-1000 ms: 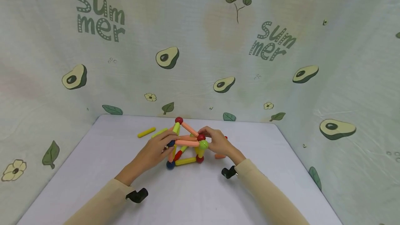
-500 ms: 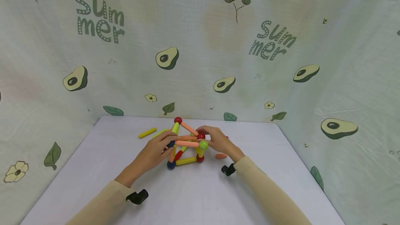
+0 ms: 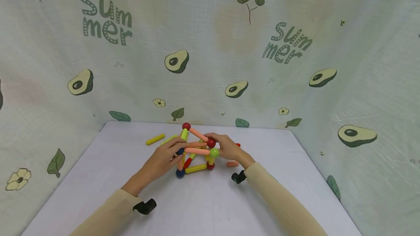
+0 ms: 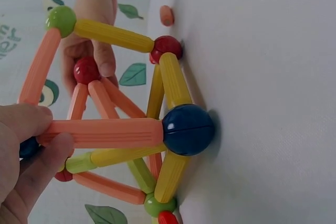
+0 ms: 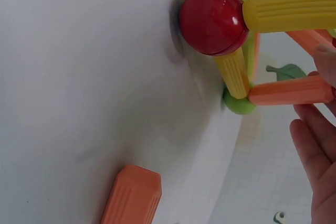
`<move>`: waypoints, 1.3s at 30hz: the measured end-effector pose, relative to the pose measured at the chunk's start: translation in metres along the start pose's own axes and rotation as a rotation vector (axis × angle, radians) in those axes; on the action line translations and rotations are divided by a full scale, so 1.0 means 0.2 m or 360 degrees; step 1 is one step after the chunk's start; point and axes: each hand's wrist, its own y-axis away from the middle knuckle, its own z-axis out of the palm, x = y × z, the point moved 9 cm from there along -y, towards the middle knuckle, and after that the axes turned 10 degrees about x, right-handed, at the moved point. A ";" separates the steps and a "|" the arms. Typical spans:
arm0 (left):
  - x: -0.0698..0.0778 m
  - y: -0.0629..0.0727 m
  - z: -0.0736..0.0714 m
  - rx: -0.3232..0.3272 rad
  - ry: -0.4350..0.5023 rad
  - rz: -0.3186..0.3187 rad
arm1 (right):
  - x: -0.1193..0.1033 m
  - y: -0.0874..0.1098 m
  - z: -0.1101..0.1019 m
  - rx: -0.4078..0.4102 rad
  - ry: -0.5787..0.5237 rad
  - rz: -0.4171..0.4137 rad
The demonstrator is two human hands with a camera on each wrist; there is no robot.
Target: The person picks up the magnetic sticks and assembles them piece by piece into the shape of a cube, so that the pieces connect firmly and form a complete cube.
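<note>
A stick-and-ball construction of magnetic building rods and balls [image 3: 195, 168] stands on the table. My left hand [image 3: 163, 157] is at its left side, pinching an upright orange rod [image 4: 118, 132] near its top, right by an upper blue ball [image 4: 29, 148]. The rod's lower end meets another blue ball [image 4: 189, 129] at table level. On the far right side, my right hand [image 3: 229, 148] holds the red ball [image 3: 211, 142], where orange rods meet, with thumb and fingers round it. A green ball [image 3: 214, 152] sits just in front of that red ball. Part of the right fingers is hidden behind the construction.
A loose yellow rod [image 3: 155, 139] lies at the back left, and a yellow-green rod [image 3: 168, 140] lies partly behind the left hand. An orange rod [image 3: 232, 164] rests under the right wrist. A printed cloth [image 3: 203, 65] rises behind the white table [image 3: 197, 207].
My right hand has shifted slightly left and back, and the red ball it holds shows a little higher, more apart from the green ball. The left hand keeps its grip.
</note>
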 end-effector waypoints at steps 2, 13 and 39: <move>0.00 0.00 0.00 -0.0008 -0.0001 0.0000 | 0.00 0.00 -0.01 0.0024 0.0029 -0.0013; -0.01 0.01 -0.01 0.0014 -0.0048 0.0012 | -0.02 0.03 -0.09 0.0172 0.0172 -0.0158; 0.01 0.04 -0.02 0.0042 -0.0054 0.0047 | 0.03 -0.07 -0.07 0.0193 0.0162 0.0032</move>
